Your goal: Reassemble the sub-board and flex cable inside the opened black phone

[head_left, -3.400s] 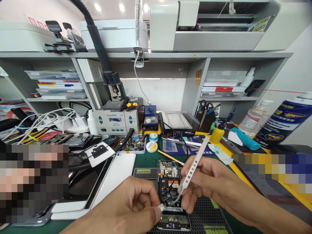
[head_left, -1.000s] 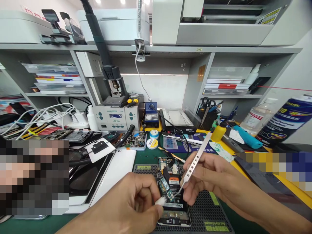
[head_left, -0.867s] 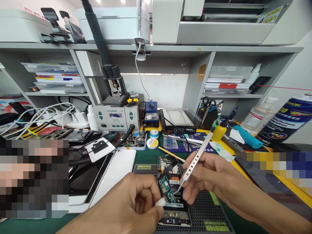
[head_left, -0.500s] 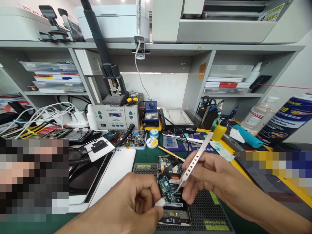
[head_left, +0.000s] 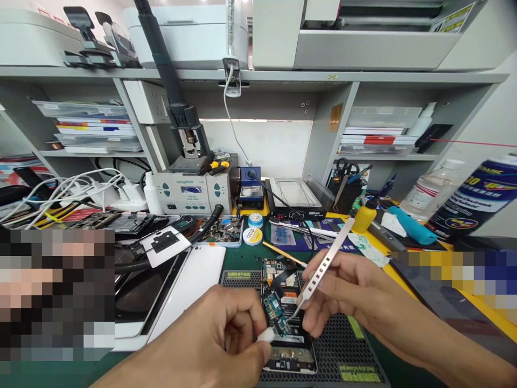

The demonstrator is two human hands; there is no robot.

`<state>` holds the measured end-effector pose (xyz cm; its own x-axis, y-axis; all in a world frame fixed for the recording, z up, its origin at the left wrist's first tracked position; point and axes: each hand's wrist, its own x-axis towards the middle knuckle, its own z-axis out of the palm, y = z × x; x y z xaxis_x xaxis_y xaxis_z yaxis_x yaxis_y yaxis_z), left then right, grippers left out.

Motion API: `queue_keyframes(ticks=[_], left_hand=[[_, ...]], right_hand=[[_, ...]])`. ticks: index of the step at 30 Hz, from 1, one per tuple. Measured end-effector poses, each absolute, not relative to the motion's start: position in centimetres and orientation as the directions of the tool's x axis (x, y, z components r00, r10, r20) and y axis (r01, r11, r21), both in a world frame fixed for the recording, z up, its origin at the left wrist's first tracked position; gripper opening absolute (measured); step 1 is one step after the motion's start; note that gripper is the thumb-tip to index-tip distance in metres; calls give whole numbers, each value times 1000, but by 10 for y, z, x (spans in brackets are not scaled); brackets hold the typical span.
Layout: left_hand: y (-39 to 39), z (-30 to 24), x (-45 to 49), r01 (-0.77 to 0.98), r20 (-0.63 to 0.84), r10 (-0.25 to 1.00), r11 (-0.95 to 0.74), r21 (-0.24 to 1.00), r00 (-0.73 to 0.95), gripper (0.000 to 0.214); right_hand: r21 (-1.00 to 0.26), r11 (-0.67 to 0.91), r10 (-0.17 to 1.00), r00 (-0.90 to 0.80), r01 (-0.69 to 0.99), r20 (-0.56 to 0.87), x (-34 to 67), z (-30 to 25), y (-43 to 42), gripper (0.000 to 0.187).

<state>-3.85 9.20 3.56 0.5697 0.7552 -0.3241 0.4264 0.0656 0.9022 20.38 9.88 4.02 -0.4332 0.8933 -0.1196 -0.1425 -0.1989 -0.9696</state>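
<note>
An opened black phone (head_left: 287, 345) lies on a black perforated mat (head_left: 343, 350), its inner parts bare. A small green circuit board (head_left: 275, 311) stands tilted up above it. My left hand (head_left: 214, 345) is closed, pinching a small white piece (head_left: 266, 335) at the board's lower end, beside the phone's left edge. My right hand (head_left: 343, 293) is closed on silver tweezers (head_left: 323, 268), whose tips touch the board near its lower right.
A white phone back (head_left: 189, 285) and a dark screen lie left of the mat. A rework station (head_left: 189, 191), solder tins, a yellow bottle (head_left: 363, 215), a spray can (head_left: 476, 199) and a water bottle stand behind and right. Grey shelves rise at the back.
The green circuit board, flat in the phone at first, now stands tilted up between my fingers and the tweezers. Over the last second the hands have barely shifted.
</note>
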Motion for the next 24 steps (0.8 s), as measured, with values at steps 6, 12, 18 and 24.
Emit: queue_keyframes(ticks=[6,12,18,24], left_hand=[[92,38,-37,432,-326,754,61,900,571,19],[91,40,-38,474,-351,752,58,879,558,18],[91,41,-38,471,-343,756,51,880,558,18],[91,44,-38,498,-355,750,40,866,558,20]], right_hand=[[-969,-204,892,-434,-141,-125,205,40,99,19],[-974,-198,894,-428,-107,-135,205,41,98,19],[-975,-193,898,-420,-106,-132,205,41,98,20],[-978,-187,891,-437,-97,-127,204,40,97,21]])
